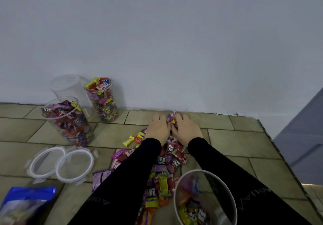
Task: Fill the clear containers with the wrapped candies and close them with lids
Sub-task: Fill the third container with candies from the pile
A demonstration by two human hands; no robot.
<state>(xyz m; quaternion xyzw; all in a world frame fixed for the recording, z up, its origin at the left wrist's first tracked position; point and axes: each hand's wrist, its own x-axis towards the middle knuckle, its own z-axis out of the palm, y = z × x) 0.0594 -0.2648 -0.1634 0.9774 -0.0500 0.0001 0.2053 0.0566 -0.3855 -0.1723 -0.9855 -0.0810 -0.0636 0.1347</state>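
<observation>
Between our two hands, our fingers (161,120) curl around a little bunch of wrapped candies (171,118) close to the wall. Our left hand (158,128) and our right hand (187,128) cup that bunch from both sides and hold it together on the counter (244,137). We think we are scooping up a handful.

Behind our wrists lies the big pile of candies (166,168). It is still large, so we have lots left to move.

Right below us, near our right arm, stands an open container (204,198). It has only some candies at the bottom, so it needs many more.

Far to the left stand two full containers (68,121) (103,100). Both are packed to the top but have no lids on yet. Behind them is an empty container (68,86) with a lid on top.

Two lids (47,161) (75,165) lie flat on the counter, just beside each other. A blue bag (28,202) sits in the left corner.

So filling is partly done, and closing is still to come.
</observation>
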